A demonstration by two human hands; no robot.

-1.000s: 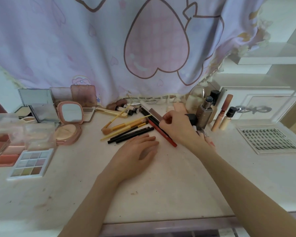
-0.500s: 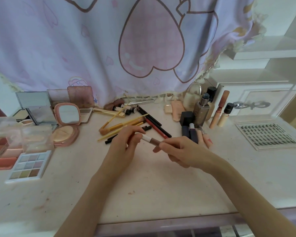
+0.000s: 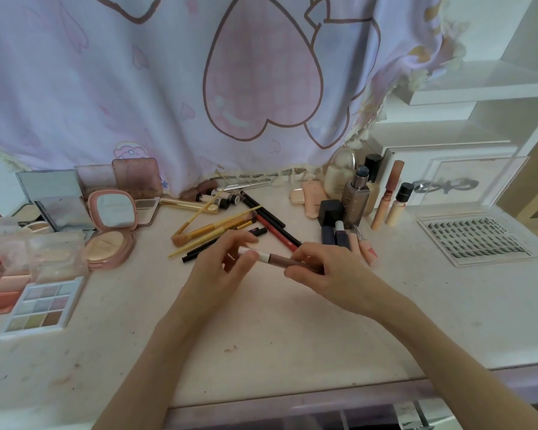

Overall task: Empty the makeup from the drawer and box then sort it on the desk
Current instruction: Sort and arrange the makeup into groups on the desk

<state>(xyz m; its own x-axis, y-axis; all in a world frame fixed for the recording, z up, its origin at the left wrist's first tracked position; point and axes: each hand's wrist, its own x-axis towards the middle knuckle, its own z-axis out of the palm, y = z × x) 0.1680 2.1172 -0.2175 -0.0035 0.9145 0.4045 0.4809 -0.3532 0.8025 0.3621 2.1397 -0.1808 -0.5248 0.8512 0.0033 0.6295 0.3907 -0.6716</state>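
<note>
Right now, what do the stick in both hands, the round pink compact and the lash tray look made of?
Stick: likely plastic; matte brown barrel with a white band, pinched by the left hand and gripped by the right hand. Pink compact: smooth glossy plastic shell, glass-like mirror in the lid reflecting light, pressed powder below. Lash tray: clear hard plastic, see-through raised lid.

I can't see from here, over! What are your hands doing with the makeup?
Left hand and right hand both hold one brown pencil above the desk. Pencil pile right behind. Nothing in the way. Over.
</note>
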